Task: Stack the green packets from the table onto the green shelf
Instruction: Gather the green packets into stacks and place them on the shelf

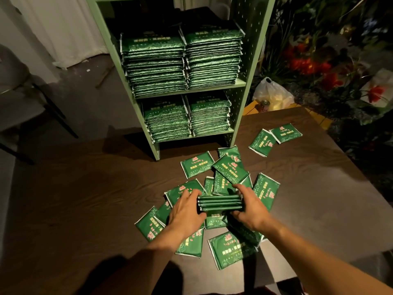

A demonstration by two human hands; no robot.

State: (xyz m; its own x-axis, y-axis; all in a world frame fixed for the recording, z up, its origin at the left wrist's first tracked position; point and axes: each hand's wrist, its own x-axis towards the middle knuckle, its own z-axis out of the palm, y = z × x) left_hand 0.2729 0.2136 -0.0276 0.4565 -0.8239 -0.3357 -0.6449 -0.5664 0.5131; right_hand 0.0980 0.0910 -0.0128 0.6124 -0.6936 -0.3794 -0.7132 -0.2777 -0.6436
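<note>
Where packets [197,167] scatter, dark table [85,199] shows.

Packets [198,167]: dark green, pale swirl pattern, red and gold print, silver edges. Shelf [238,83]: pale green, dotted side panel. Worktop [85,199]: dark brown woodgrain. Right of shelf: red flowers [308,64].

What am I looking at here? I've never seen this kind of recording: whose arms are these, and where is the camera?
There is one picture, from a camera worn on a person's head, looking forward and down. No robot: the left hand and right hand are the wearer's own. Together they grip a small bundle of green packets, squaring it up on edge. More loose packets lie scattered on the brown table. Behind stands the green shelf, already holding four tall stacks.
</note>
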